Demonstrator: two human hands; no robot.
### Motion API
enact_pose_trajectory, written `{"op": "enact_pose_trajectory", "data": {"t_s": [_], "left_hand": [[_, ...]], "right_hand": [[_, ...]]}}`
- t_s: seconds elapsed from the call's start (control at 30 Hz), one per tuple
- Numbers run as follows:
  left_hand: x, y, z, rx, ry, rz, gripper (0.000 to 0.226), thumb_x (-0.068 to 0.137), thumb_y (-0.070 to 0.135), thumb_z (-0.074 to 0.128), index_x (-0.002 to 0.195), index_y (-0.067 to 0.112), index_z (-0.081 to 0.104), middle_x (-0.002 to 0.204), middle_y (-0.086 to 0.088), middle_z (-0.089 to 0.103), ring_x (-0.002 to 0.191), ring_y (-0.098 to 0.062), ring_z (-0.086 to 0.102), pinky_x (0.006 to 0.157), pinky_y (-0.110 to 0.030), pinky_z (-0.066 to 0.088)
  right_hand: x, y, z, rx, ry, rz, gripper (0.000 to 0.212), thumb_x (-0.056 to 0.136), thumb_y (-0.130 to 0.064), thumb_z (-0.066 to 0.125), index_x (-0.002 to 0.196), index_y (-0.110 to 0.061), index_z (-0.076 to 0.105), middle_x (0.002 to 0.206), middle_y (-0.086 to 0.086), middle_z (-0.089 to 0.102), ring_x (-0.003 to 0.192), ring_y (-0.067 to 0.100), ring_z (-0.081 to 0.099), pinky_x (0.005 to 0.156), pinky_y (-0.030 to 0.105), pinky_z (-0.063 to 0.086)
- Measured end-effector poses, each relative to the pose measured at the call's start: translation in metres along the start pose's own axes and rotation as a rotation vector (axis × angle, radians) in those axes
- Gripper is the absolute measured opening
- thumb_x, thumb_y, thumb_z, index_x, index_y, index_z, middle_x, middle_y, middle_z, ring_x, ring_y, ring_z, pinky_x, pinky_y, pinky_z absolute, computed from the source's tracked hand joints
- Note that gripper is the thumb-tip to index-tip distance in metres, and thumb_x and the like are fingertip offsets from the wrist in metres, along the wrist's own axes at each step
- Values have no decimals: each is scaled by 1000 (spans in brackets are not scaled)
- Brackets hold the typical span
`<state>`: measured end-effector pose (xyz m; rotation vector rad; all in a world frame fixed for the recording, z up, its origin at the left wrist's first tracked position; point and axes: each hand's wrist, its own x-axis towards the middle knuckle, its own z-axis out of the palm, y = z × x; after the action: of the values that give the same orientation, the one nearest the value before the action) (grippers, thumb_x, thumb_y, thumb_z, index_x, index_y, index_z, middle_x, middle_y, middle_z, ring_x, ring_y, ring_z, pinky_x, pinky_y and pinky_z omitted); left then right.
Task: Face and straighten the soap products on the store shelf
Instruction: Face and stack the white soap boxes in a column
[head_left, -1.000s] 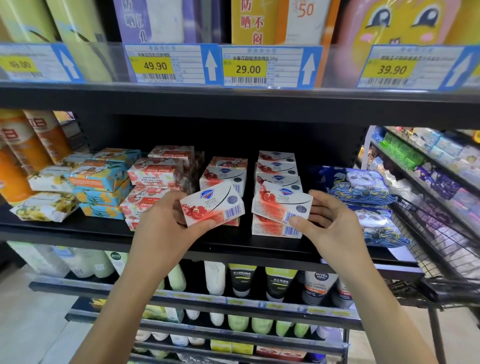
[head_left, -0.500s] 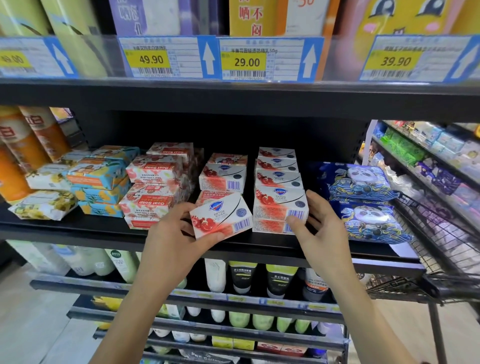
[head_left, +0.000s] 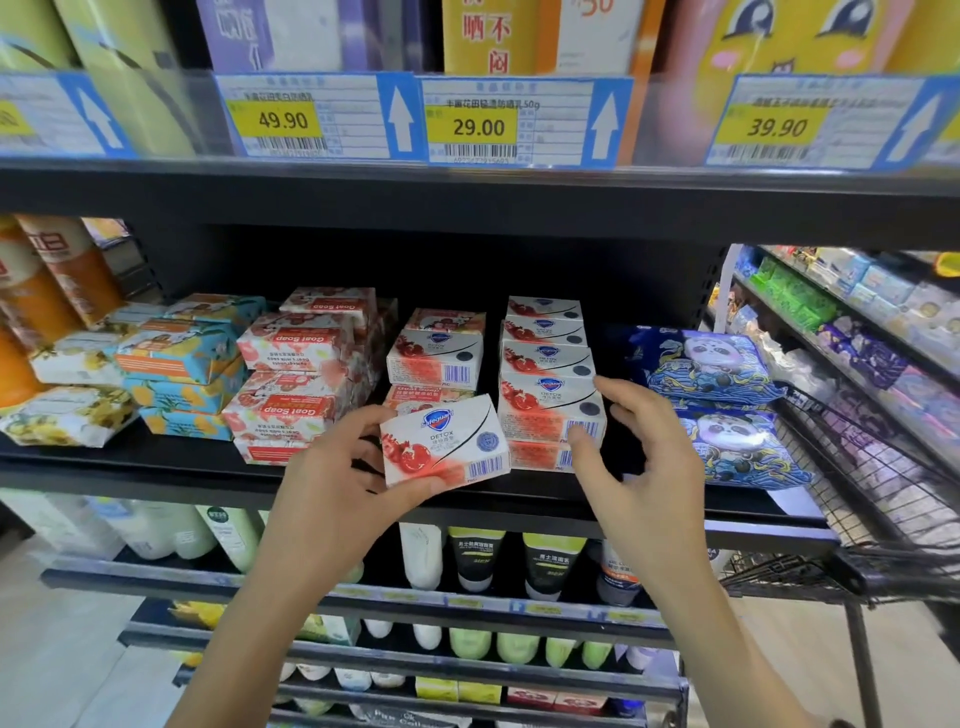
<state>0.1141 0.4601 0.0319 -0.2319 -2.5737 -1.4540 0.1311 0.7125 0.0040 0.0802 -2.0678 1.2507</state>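
Two hands: the left hand (head_left: 332, 483) and the right hand (head_left: 644, 467) are raised side by side to the black shelf (head_left: 156, 462).
Held box: a white-and-red soap box (head_left: 444, 441) printed "Safeguard" and "DETOX", with a barcode at its lower right, is gripped by the left hand, thumb under the front edge and fingers behind the left end.
Tilt: its right end is carried higher than its left.
Position: the soap box is held over the shelf's front edge, just beside the right-hand stack.
Right hand: its thumb is laid on the barcode face of a stacked box (head_left: 545, 415) and its curled fingers are set against that box's right side, so the front corner is pinched.
Stack: more "Safeguard" boxes are piled under and behind the stacked box.
Left neighbours: "Goat Soap" boxes (head_left: 291, 410) are stacked with their lettering upside down.
Price tags: "49.90" (head_left: 283, 120), "29.00" (head_left: 478, 127) and "39.90" (head_left: 776, 127) are printed on yellow, beside white upward arrows.
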Motion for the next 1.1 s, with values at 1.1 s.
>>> {"op": "enact_pose_trajectory", "data": {"t_s": [1.1], "left_hand": [[16, -41, 51, 228, -238, 353, 73, 76, 82, 55, 129, 34, 68, 128, 34, 54, 126, 22, 39, 104, 3, 22]], "right_hand": [[127, 2, -3, -1, -279, 200, 28, 80, -23, 88, 91, -37, 67, 93, -19, 74, 90, -1, 71, 86, 26, 57]]}}
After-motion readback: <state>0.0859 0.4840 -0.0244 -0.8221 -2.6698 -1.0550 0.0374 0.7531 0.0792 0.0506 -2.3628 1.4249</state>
